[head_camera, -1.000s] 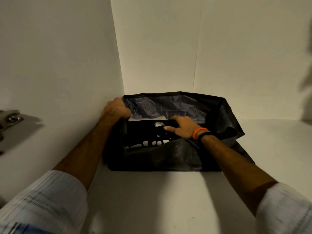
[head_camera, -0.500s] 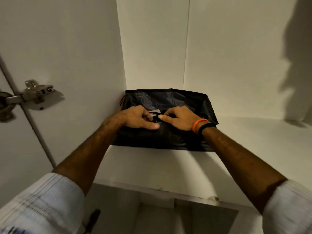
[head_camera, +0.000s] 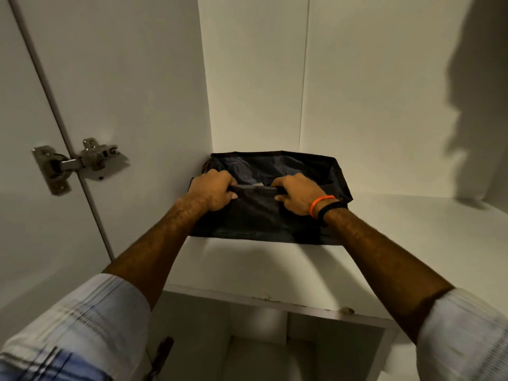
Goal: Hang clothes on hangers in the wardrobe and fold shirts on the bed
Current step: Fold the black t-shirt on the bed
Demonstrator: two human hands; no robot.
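A black fabric storage bag [head_camera: 308, 171] sits in the back left corner of a white wardrobe shelf [head_camera: 412, 243]. My left hand [head_camera: 213, 192] grips the bag's front rim on the left, fingers curled over the edge. My right hand [head_camera: 298, 195], with an orange and a black band at the wrist, grips the same rim on the right. Between the hands the front wall of the bag is pulled up. A small pale scrap shows just inside the bag behind the rim. The clothes inside are mostly hidden.
A metal door hinge [head_camera: 79, 163] is fixed on the left side panel. The shelf's front edge [head_camera: 275, 301] runs below my forearms, with a lower compartment [head_camera: 261, 350] underneath. White wardrobe walls close in at the left and the back.
My left hand left the bag's left edge and joined the right hand at the front rim. Both hands closed on the rim and the printed dark garment inside went out of sight. The view pulled back.
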